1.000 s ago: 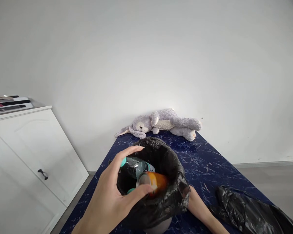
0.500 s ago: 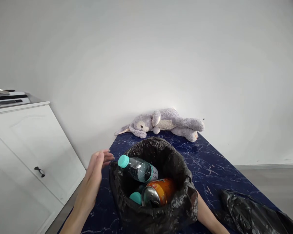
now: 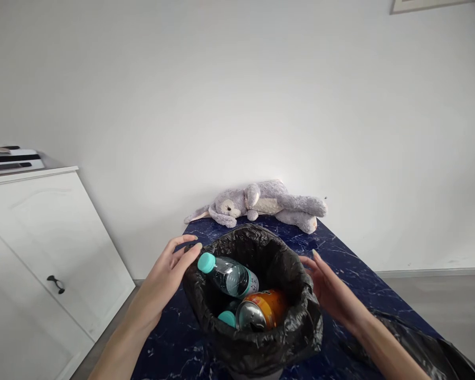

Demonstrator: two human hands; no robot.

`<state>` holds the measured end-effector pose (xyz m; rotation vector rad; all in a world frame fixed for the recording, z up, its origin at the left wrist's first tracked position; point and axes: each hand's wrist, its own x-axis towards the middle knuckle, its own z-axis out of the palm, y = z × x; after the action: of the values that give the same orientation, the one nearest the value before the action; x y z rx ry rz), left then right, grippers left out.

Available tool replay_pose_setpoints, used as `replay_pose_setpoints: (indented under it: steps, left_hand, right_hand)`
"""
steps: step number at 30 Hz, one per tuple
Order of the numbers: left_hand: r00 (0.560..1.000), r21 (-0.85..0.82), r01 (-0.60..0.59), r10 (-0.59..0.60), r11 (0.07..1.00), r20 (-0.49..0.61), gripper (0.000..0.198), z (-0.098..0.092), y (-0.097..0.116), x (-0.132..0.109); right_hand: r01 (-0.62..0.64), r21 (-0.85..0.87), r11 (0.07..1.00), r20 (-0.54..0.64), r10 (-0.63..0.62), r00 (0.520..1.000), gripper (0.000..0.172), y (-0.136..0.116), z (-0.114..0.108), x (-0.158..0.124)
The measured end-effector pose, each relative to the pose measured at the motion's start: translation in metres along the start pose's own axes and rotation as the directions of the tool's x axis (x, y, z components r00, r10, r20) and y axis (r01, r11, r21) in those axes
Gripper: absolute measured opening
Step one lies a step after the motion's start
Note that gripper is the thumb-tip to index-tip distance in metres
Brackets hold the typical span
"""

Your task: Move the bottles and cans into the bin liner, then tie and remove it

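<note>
A bin lined with a black plastic bag stands on the dark blue marbled table. Inside it lie a clear bottle with a turquoise cap, an orange can and, lower down, another turquoise cap. My left hand is at the left rim, fingers apart, its thumb touching the bag's edge. At the right rim my right hand rests against the outside of the bag with its fingers apart, some fingertips hidden behind the liner.
A grey plush rabbit lies at the table's far edge against the wall. Another black plastic bag is at the right. A white cabinet stands at the left, with items on top.
My left hand has moved right onto the bag's rim. My right hand has come up into view from behind the bin to its right side. The view has shifted slightly.
</note>
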<state>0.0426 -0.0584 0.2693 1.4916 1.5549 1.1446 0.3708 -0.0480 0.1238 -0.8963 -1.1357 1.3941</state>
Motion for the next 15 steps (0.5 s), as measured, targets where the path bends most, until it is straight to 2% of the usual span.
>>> replay_pose_setpoints:
  steps: [2, 3, 8, 12, 15]
  left_hand:
    - [0.998, 0.031, -0.059, 0.059, 0.998, 0.004, 0.061, 0.002, 0.008, 0.001]
    - [0.996, 0.031, -0.088, 0.088, 0.996, 0.016, 0.06, 0.003, 0.011, 0.002]
    - [0.975, -0.025, -0.22, 0.221, 0.975, 0.02, 0.052, 0.003, 0.023, 0.008]
    - [0.955, -0.069, -0.298, 0.296, 0.952, -0.031, 0.047, 0.001, 0.024, 0.007]
    - [0.937, -0.114, -0.343, 0.331, 0.932, -0.111, 0.044, 0.003, 0.023, 0.001]
  right_hand:
    - [-0.025, 0.072, 0.997, 0.061, 0.021, 0.998, 0.068, -0.023, 0.002, 0.004]
    - [-0.01, 0.066, 0.998, 0.045, 0.007, 0.999, 0.068, -0.032, 0.004, 0.005]
    - [0.088, 0.077, 0.993, -0.122, -0.079, 0.989, 0.07, -0.068, 0.02, 0.007]
    - [0.193, 0.101, 0.976, -0.217, -0.168, 0.962, 0.062, -0.09, 0.031, 0.005]
    - [0.282, 0.113, 0.953, -0.283, -0.241, 0.928, 0.058, -0.104, 0.034, 0.0]
